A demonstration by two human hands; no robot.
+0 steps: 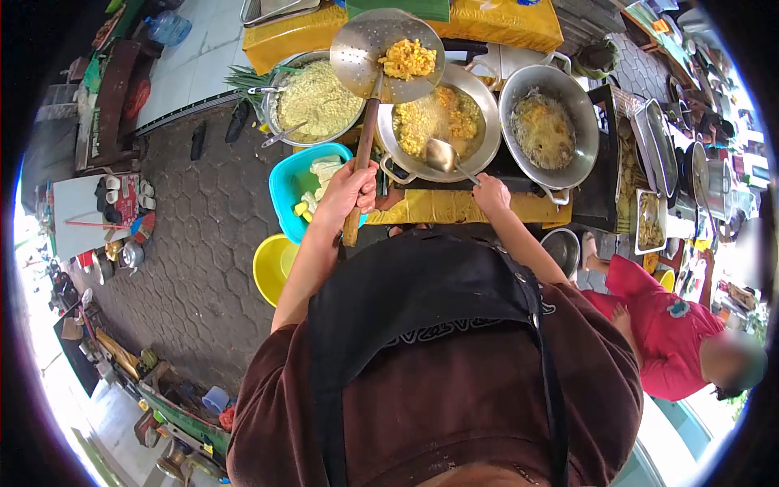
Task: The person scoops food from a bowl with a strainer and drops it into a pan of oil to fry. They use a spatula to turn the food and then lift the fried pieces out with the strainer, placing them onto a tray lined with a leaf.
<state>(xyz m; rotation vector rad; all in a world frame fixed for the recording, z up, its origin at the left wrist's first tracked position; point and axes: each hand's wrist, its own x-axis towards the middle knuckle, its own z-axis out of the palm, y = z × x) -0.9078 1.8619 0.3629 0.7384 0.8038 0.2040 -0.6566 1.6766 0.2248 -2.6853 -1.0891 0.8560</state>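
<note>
My left hand is closed round the wooden handle of a wide perforated skimmer. A clump of fried yellow-orange food lies in the skimmer, which overlaps the rim of the middle wok. That wok holds bubbling oil and yellow pieces. With its fingers wrapped round the handle, my right hand holds a metal ladle, whose bowl is in the middle wok. To the right, another wok has food frying in foamy oil. A bowl of pale yellow batter stands at the left.
Below the batter bowl is a turquoise basin with pale pieces in it, and a yellow basin stands lower. A person in red sits at the right, near a metal pot. Trays stand at the far right.
</note>
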